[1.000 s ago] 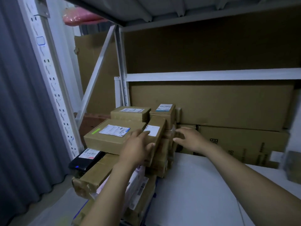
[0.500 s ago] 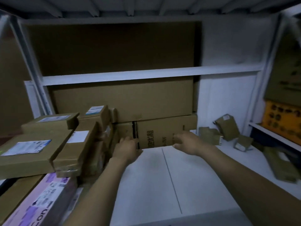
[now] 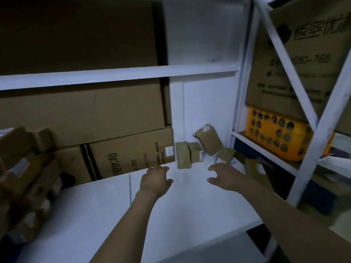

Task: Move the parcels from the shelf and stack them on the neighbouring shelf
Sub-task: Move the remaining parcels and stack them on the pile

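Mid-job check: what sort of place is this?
Most likely a parcel storeroom or small warehouse: white metal racking, big stacked cardboard cartons, and small labelled parcels lying loose on the shelf.

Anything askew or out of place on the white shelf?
Yes. At the back right of the white shelf, the small parcels are jumbled, not stacked: one leans tilted against the wall, another stands on end.

Five small parcels [image 3: 208, 139] (blurred left stack [image 3: 24, 168] uncountable), one orange crate [image 3: 273, 131].
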